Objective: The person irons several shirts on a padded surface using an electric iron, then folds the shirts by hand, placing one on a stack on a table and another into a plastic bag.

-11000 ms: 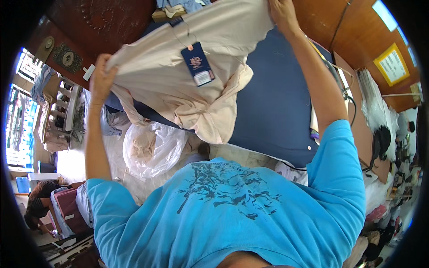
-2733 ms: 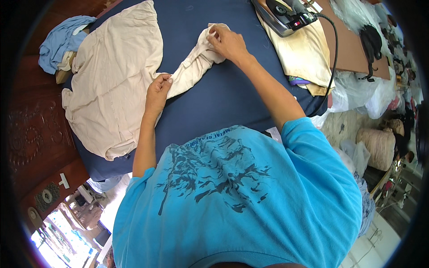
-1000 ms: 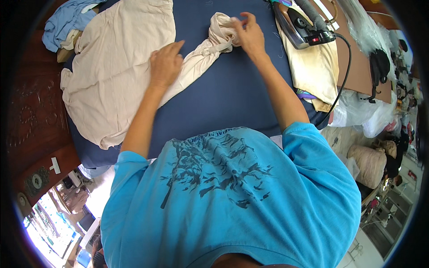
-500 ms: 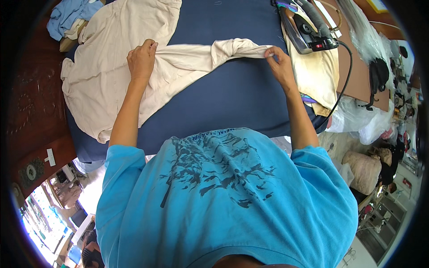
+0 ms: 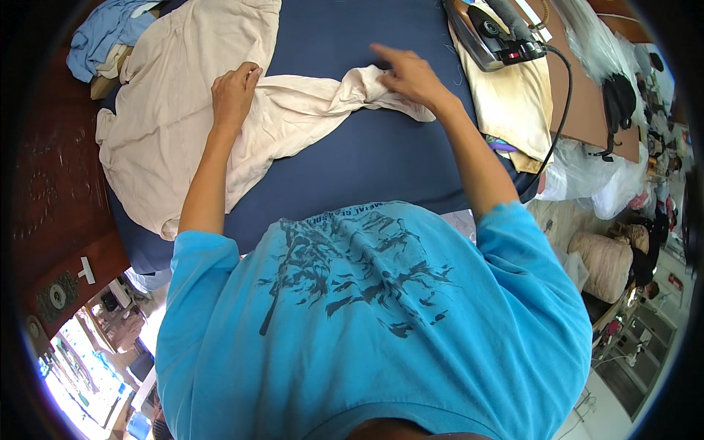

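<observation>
Currently, pale shirt [image 5: 183, 125] lies creased on blue-covered desk [image 5: 337, 176], left to upper centre of frame. Left hand [image 5: 233, 95]: grip pinching its sleeve [image 5: 304, 103]. Right hand [image 5: 414, 77]: grip wide, at the sleeve's twisted end. Farther, upper right: iron [image 5: 488, 31].

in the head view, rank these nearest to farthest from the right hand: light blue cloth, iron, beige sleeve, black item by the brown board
Nearest to the right hand first:
1. beige sleeve: right by its fingers, reaching left
2. iron: upper right
3. black item: farther right
4. light blue cloth: far upper left
</observation>
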Demonstrator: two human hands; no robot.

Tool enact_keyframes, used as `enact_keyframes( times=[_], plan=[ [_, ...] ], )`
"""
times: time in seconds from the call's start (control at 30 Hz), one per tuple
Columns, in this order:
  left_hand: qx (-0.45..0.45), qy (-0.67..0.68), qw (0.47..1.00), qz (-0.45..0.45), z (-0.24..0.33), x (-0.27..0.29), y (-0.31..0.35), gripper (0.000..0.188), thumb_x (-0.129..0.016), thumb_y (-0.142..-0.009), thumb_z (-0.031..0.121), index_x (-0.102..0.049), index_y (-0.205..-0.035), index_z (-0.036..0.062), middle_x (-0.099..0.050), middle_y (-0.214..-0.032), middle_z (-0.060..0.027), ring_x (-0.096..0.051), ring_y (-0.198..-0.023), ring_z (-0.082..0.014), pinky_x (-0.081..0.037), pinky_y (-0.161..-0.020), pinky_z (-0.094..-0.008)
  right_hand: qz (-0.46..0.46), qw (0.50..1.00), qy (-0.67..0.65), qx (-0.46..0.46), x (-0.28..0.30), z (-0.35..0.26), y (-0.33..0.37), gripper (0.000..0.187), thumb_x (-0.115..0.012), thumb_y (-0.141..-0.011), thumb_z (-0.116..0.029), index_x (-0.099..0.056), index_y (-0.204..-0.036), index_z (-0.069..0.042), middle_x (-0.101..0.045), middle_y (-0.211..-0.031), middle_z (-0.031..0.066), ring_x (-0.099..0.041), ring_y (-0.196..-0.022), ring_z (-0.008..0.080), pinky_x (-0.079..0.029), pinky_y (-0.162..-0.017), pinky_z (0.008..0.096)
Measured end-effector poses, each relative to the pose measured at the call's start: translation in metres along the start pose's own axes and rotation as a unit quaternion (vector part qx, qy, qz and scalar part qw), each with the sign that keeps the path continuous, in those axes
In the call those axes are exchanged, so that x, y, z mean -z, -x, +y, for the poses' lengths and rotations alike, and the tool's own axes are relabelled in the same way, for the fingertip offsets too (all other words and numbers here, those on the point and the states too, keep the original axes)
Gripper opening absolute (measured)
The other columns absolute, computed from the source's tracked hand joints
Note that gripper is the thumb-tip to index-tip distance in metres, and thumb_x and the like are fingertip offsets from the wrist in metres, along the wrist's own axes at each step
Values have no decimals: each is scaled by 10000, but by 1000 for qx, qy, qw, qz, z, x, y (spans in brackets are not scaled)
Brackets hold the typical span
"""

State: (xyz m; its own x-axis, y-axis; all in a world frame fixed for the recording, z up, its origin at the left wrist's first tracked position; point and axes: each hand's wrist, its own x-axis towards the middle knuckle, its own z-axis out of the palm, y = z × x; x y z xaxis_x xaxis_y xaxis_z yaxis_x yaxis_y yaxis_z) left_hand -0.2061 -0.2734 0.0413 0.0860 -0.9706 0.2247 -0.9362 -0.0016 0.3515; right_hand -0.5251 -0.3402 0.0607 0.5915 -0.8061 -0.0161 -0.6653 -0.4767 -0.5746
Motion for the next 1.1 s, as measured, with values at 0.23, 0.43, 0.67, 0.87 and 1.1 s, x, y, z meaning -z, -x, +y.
enact_keyframes(
  times=[0.23,0.43,0.67,0.87,1.1],
  plan=[
    [31,3,999,44,-12,4,6,231,-502,-889,281,-624,-926,89,-619,-732,-116,-587,-738,-275,-418,-753,-360,175,950,154,206,36,-4,41,155,-627,-693,-82,-592,-843,-102,-523,-777,41,-508,-777,231,-360,-836,379],
    [35,-5,999,8,-8,0,24,209,-513,-879,275,-617,-945,106,-624,-790,-61,-581,-815,-212,-371,-844,-369,-27,999,28,27,-7,4,127,217,-635,-718,-116,-624,-934,-121,-578,-961,28,-521,-964,262,-359,-870,404],
    [-270,30,962,36,59,-18,78,426,-670,-725,273,-553,-1093,95,-561,-1089,-75,-517,-1011,-243,-337,-895,-415,133,985,68,81,-10,9,80,341,-615,-719,-136,-587,-1057,-106,-612,-964,111,-584,-894,287,-433,-826,381],
    [-244,135,959,42,119,-22,80,725,-738,-643,327,-410,-1237,71,-509,-1180,-147,-485,-1072,-300,-337,-916,-419,-7,915,-383,-128,7,-21,15,368,-561,-861,-248,-478,-1170,-67,-611,-911,113,-617,-761,230,-489,-657,318],
    [95,377,919,-64,100,-59,-13,568,-575,-814,308,-404,-1232,-37,-438,-1281,-236,-449,-1170,-366,-347,-966,-404,57,770,-619,-142,-10,-21,-25,473,-544,-881,-303,-389,-1263,-71,-574,-1090,75,-563,-940,168,-473,-773,301]
  ],
)
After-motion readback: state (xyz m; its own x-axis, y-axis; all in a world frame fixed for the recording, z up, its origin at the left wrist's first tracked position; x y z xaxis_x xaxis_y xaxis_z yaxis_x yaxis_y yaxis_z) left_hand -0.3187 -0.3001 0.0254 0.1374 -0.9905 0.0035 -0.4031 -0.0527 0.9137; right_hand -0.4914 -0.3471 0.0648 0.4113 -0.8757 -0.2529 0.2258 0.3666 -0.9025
